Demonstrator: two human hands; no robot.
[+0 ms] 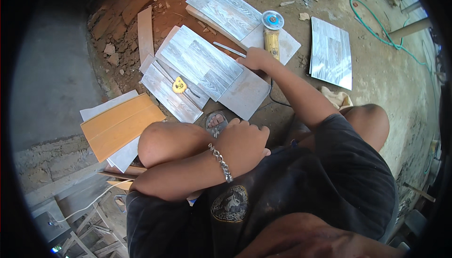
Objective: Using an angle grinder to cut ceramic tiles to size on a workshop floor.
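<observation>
My right hand (258, 61) is closed on a thin white pen-like stick (229, 49), above the edge of a wood-look tile (202, 60) in grey and white. Beneath that tile lies a plain grey tile (247, 95). My left hand (242, 146) hangs back-up by my bent knee, a chain bracelet on its wrist. Its knuckles show, but the fingertips are hidden. A yellow tape measure (179, 85) rests on narrower tile pieces (165, 93) to the left. Beyond my right hand, a yellow angle grinder (271, 41) with a blue-centred disc sits on another tile stack (228, 11).
At right, a glossy wood-look tile (331, 53) lies on the ground, with a pale cloth (336, 98) nearer me. Orange-brown boards (123, 125) are stacked at left. Broken rubble (113, 37) and reddish dust spread behind. A green hose (376, 32) curls at far right.
</observation>
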